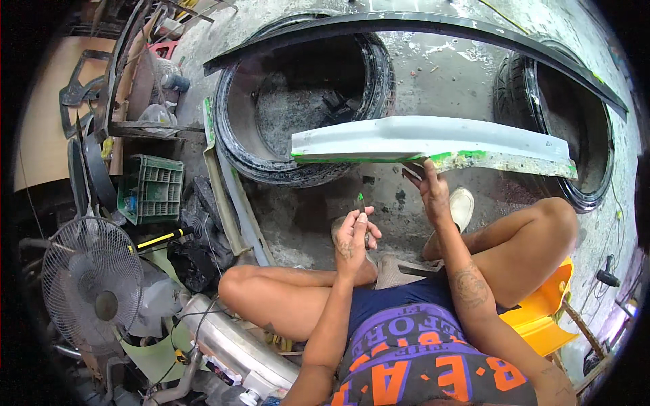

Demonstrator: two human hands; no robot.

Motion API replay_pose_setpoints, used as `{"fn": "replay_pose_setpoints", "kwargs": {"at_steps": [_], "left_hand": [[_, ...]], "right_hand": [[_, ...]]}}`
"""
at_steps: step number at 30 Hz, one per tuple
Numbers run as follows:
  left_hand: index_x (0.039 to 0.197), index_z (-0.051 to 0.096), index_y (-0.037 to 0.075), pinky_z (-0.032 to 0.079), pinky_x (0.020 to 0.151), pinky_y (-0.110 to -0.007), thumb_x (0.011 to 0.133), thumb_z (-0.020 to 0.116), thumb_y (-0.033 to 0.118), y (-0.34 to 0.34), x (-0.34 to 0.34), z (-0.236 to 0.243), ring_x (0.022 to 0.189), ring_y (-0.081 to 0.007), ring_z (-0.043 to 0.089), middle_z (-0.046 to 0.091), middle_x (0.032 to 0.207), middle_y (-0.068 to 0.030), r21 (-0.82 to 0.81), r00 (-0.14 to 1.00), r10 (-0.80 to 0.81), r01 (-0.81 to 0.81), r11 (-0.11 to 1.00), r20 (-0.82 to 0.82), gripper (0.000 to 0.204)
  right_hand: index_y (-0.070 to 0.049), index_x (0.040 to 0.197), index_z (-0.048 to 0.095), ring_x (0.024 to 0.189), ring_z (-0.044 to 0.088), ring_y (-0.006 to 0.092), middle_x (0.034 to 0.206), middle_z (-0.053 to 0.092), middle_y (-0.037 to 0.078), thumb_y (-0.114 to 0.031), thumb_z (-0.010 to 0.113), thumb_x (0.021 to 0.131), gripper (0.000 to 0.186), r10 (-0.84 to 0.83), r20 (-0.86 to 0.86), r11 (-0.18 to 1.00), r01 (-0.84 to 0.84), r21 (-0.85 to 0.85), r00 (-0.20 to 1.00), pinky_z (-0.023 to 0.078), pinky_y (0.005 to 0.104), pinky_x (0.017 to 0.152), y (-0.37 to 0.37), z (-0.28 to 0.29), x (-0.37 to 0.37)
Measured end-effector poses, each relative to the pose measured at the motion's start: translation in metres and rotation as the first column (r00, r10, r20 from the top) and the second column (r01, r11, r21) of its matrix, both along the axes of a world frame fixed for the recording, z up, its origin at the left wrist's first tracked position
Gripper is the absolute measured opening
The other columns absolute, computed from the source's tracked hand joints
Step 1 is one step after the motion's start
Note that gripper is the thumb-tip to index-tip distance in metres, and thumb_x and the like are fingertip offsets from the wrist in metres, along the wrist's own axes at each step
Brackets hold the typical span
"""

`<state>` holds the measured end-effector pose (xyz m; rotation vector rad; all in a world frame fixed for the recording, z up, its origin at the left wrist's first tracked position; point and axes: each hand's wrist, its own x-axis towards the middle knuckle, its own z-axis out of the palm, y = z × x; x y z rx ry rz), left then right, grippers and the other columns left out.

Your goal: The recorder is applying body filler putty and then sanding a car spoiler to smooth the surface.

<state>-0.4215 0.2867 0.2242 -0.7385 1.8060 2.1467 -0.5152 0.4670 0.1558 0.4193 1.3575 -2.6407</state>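
Note:
My left hand (351,240) is closed around a narrow putty knife (361,202), its tip smeared bright green and pointing up. In front of me a long white panel (433,135) lies across the opening of a tyre at left and another at right. Green putty (452,158) streaks its near edge, which looks rough and pale toward the right. My right hand (435,193) reaches up to that edge near its middle. The fingers there close on a thin dark piece (412,166), whose kind I cannot make out; part of it is hidden by the fingers.
A long black strip (420,26) spans the left tyre (227,145) and the right tyre (511,88) behind the panel. At left stand a fan (93,281), a green crate (150,189) and a metal frame (108,101). A yellow plastic seat (545,321) is at right.

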Motion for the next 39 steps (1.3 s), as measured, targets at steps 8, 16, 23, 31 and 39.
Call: {"fn": "replay_pose_setpoints", "kwargs": {"at_steps": [8,16,23,31,39], "left_hand": [[0.114,0.059,-0.002,0.046,0.052,-0.022,0.104,0.049,0.023,0.009,0.011,0.020,0.054,-0.0080,0.056,0.067,0.076,-0.0110,-0.015,0.999,-0.033,0.033,0.999,-0.034,0.029],[0.104,0.062,-0.003,0.043,0.047,-0.023,0.103,0.048,0.020,0.011,0.020,0.016,0.050,-0.0070,0.055,0.068,0.072,-0.0096,-0.167,0.986,-0.165,0.157,0.973,-0.034,0.028],[0.093,0.061,-0.001,0.041,0.048,-0.024,0.100,0.054,0.022,-0.008,0.022,0.005,0.050,-0.0062,0.051,0.065,0.068,-0.0059,-0.365,0.988,-0.142,0.111,0.924,-0.058,0.025],[0.083,0.053,0.012,0.021,0.037,-0.021,0.085,0.078,0.032,-0.005,-0.062,-0.061,0.041,-0.0030,0.028,0.034,0.057,0.0084,0.206,0.914,0.394,-0.369,0.906,-0.098,0.033],[0.090,0.056,0.013,0.025,0.037,-0.022,0.077,0.084,0.036,0.020,-0.093,-0.093,0.043,-0.0055,0.032,0.044,0.064,0.0039,0.409,0.830,0.558,-0.514,0.755,0.013,0.039]], "right_hand": [[0.008,0.119,0.059,0.096,0.067,0.0221,0.107,0.066,0.014,-0.033,0.074,0.088,0.054,0.295,0.277,0.873,-0.376,0.311,0.914,0.055,0.0332,0.088,0.005,0.011,0.019],[0.002,0.109,0.067,0.085,0.068,0.0153,0.096,0.070,0.011,-0.023,0.072,0.090,0.032,0.559,0.142,0.820,-0.570,0.054,0.817,0.055,0.0255,0.071,-0.037,0.049,0.033],[0.004,0.099,0.069,0.073,0.069,0.0164,0.086,0.072,0.011,-0.034,0.063,0.096,0.038,0.410,0.237,0.880,-0.450,0.149,0.881,0.058,0.0290,0.063,-0.030,-0.004,0.022],[0.006,0.103,0.069,0.088,0.070,0.0249,0.098,0.071,0.019,-0.030,0.073,0.087,0.040,0.312,0.175,0.799,-0.357,0.484,0.934,0.056,0.0333,0.073,-0.023,-0.048,0.011],[-0.002,0.138,0.048,0.123,0.055,0.0251,0.136,0.054,0.013,-0.021,0.074,0.088,0.059,0.206,0.025,0.974,-0.207,0.092,0.978,0.049,0.0363,0.098,-0.024,-0.028,-0.005]]}}
